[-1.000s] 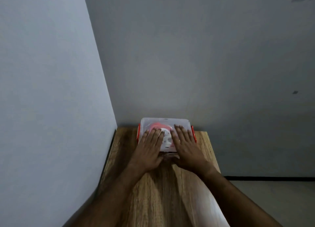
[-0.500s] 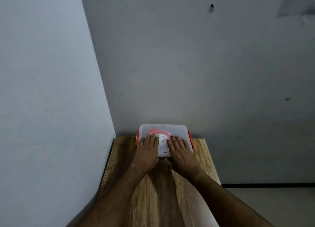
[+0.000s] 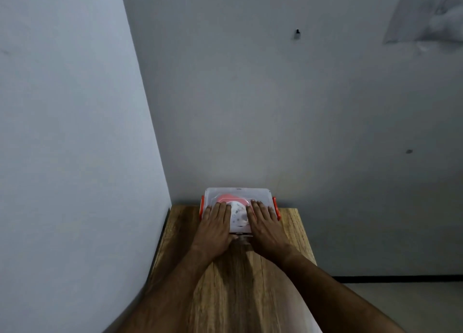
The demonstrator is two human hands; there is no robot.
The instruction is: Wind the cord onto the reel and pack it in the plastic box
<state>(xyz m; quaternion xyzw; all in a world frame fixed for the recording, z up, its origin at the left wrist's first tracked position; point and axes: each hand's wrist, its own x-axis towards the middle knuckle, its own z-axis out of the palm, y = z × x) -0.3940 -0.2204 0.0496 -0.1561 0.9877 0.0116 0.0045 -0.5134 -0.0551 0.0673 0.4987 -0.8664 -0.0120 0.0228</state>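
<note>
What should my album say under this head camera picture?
Both hands press flat on the lidded plastic box holding the reel.

A clear plastic box [image 3: 238, 195] with orange side clips sits at the far edge of a wooden table [image 3: 233, 282], against the wall; its lid is on, and a pink-and-white reel [image 3: 236, 211] shows through it; the left hand [image 3: 215, 228] and the right hand [image 3: 265, 226] lie flat on the lid, fingers straight, side by side with a gap between them.

One plastic box [image 3: 260, 194], one reel [image 3: 238, 211], two hands, one table [image 3: 293, 235].
</note>
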